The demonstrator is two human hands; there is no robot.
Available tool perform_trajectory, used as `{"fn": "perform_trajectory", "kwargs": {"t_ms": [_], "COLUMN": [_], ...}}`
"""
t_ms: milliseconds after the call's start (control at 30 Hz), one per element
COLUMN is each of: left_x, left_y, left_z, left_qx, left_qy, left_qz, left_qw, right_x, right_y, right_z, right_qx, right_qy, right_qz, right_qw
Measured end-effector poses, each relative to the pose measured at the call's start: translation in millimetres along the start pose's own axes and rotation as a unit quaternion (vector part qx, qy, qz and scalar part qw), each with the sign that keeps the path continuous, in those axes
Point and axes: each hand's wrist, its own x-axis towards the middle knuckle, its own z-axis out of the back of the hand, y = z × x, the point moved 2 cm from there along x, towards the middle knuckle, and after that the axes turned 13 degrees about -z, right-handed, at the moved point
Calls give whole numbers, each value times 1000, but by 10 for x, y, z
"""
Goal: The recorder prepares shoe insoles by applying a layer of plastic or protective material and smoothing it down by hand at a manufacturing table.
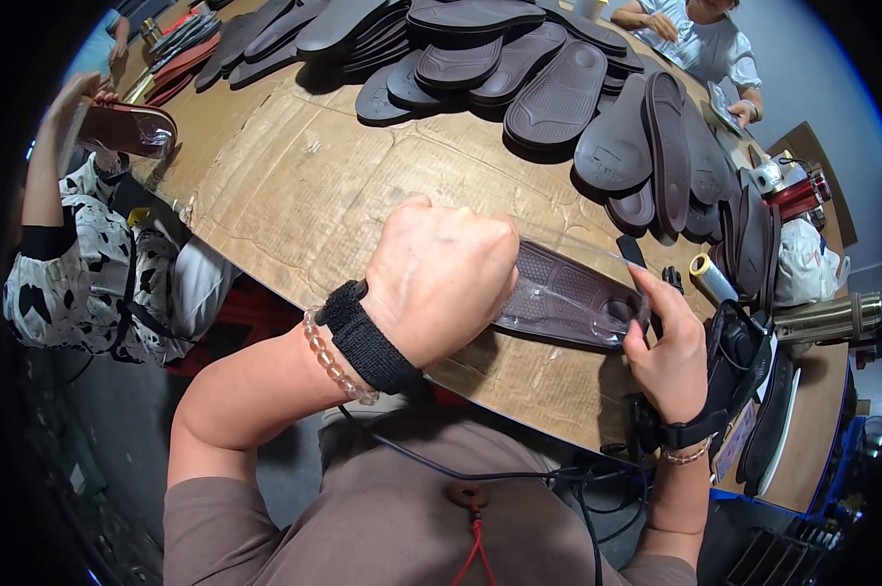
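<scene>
A dark brown shoe sole (pixel 568 295) with a textured face lies at the table's near edge, loosely covered by shiny clear plastic film (pixel 548 305). My left hand (pixel 443 275) is closed in a fist over the sole's left end, back of the hand up. Its fingertips and whatever they grip are hidden. My right hand (pixel 671 342) holds the sole's right end, thumb at the near side and index finger at the film's far edge. Black straps and beaded bracelets circle both wrists.
Brown soles (pixel 558 93) are heaped across the cardboard-covered table (pixel 294 176). At right stand a film roll (pixel 713 278), a steel flask (pixel 827 317) and a white bag (pixel 804 264). A person at left handles a wrapped sole (pixel 128 129); another person (pixel 700 44) sits opposite. A black cable (pixel 480 475) crosses my lap.
</scene>
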Motion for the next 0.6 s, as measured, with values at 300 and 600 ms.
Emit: {"fn": "perform_trajectory", "kwargs": {"t_ms": [300,600], "left_x": [21,31], "left_y": [60,169], "left_z": [-42,13], "left_qx": [14,-5], "left_qy": [17,-27], "left_qz": [-11,-33], "left_qw": [1000,999], "right_x": [58,183], "right_y": [5,-90], "right_z": [15,136], "right_qx": [-24,11], "right_qy": [19,46], "right_qz": [76,71], "right_qw": [997,996]}}
